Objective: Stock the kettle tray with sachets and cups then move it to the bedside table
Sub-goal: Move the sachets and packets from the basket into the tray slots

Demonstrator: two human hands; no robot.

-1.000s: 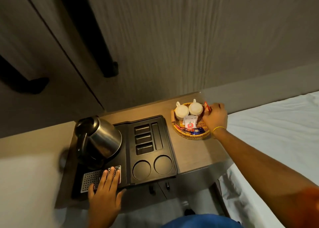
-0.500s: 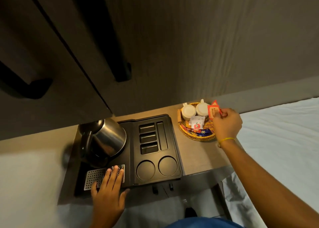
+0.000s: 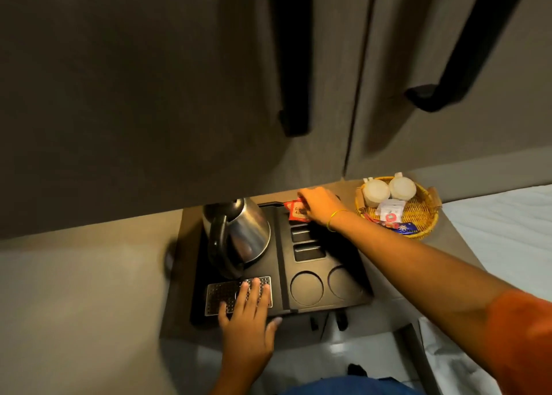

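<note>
A black kettle tray (image 3: 283, 302) lies on a brown table, with a steel kettle (image 3: 239, 233) on its left half. My right hand (image 3: 318, 205) pinches a red sachet (image 3: 294, 212) over the farthest slot at the tray's back. My left hand (image 3: 248, 314) rests flat on the perforated metal grille (image 3: 221, 294) at the tray's front left. To the right, a wicker basket (image 3: 418, 215) holds two upturned white cups (image 3: 388, 190), a white sachet (image 3: 391, 211) and a blue sachet (image 3: 404, 228). Two round cup wells (image 3: 325, 284) sit open at the tray's front right.
Dark cupboard doors with long black handles (image 3: 294, 96) hang above the table's back edge. A white bed (image 3: 507, 236) lies to the right of the table. Pale floor (image 3: 74, 320) shows on the left. My right forearm crosses above the tray's right side.
My right hand has carried the red sachet from the basket leftward to the back slot of the tray. The view has shifted left. My left hand stays on the grille.
</note>
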